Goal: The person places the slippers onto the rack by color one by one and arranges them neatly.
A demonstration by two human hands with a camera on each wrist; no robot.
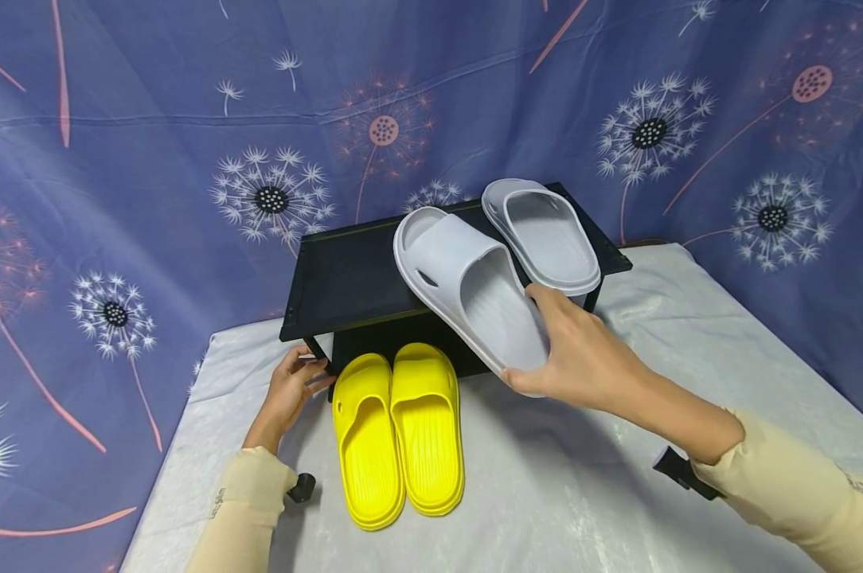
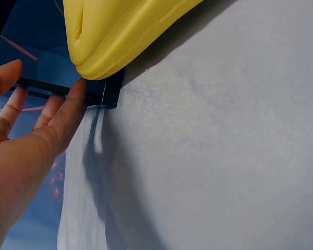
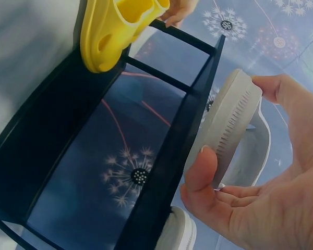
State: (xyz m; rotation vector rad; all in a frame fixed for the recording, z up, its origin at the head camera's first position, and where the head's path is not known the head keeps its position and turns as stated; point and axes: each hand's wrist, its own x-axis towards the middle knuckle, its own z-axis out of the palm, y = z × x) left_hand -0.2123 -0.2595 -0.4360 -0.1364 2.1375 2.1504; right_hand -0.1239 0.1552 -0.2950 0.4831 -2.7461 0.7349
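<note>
My right hand [image 1: 582, 350] grips a light grey slipper [image 1: 449, 247] by its heel end, thumb on one side and fingers on the other. The slipper is tilted, with its toe over the top board of a black two-tier rack [image 1: 345, 274]. In the right wrist view its ridged sole edge [image 3: 232, 120] shows between thumb and fingers. A second grey slipper [image 1: 553, 231] rests on the rack's top at the right. My left hand [image 1: 288, 394] is at the rack's left front leg, fingertips touching the black frame [image 2: 110, 91], fingers fairly straight.
Two yellow slippers [image 1: 370, 461] stand side by side at the rack's lower tier, toes toward it and heels on the pale cloth [image 1: 546, 493]. A blue dandelion-print curtain [image 1: 152, 199] hangs behind the rack and along the sides.
</note>
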